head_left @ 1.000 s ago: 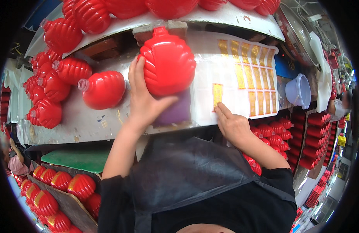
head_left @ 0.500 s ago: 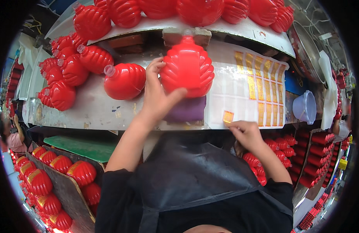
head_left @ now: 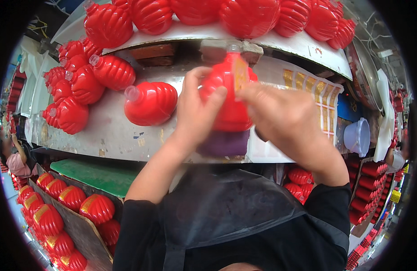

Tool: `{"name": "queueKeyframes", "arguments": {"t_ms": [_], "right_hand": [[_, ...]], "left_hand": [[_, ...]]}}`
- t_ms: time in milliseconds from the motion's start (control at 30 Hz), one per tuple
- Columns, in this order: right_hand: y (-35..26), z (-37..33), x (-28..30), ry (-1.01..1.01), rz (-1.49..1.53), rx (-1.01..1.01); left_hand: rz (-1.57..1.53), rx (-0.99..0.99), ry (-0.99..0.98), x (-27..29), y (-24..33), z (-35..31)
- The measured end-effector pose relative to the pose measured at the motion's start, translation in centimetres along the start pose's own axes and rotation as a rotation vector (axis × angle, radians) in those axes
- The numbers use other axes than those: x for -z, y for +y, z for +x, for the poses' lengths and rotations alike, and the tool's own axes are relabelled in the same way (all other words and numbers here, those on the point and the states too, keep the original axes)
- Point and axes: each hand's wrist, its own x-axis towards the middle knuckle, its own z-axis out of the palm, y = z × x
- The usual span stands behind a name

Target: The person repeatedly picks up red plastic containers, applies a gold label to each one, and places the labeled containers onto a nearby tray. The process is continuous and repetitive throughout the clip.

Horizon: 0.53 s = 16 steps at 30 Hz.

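The metal worktable [head_left: 104, 135] is the biggest thing in front of me, grey and scratched, and I tell every place from it. At its far edge a raised shelf [head_left: 303, 45] carries a long row of red ribbed bottles [head_left: 244, 16]. On the left part of the table more red bottles lie in a heap [head_left: 77, 90], and one single bottle [head_left: 150, 103] lies on its side near the table's middle, its clear neck turned to the left. On the right part of the table lies a white sheet with gold stickers [head_left: 323, 106], and beyond the right edge stands a pale plastic cup [head_left: 358, 135]. Below the near left corner of the table a tray holds bottles with gold labels [head_left: 59, 212].

Above the middle of the table I hold a red ribbed bottle [head_left: 229, 97], just over a purple pad [head_left: 224, 143]. My left hand [head_left: 197, 113] is closed around its left side. My right hand [head_left: 285, 119] pinches a small gold sticker [head_left: 241, 77] between thumb and fingers, and the sticker lies against the upper front of the bottle.
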Motion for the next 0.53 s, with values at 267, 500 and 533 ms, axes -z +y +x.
{"name": "queueKeyframes", "arguments": {"t_ms": [267, 500, 533], "right_hand": [[-3.0, -2.4, -3.5, -0.041, -0.367, 0.082], [-4.4, -5.2, -3.5, -0.057, -0.235, 0.033], [-4.4, -5.5, -3.6, -0.064, -0.169, -0.026]], "left_hand": [[0.217, -0.047, -0.013, -0.4, 1.1, 2.3], [0.229, -0.026, -0.015, -0.2, 1.0, 2.0], [0.219, -0.039, -0.018, -0.1, 0.8, 1.8]]}}
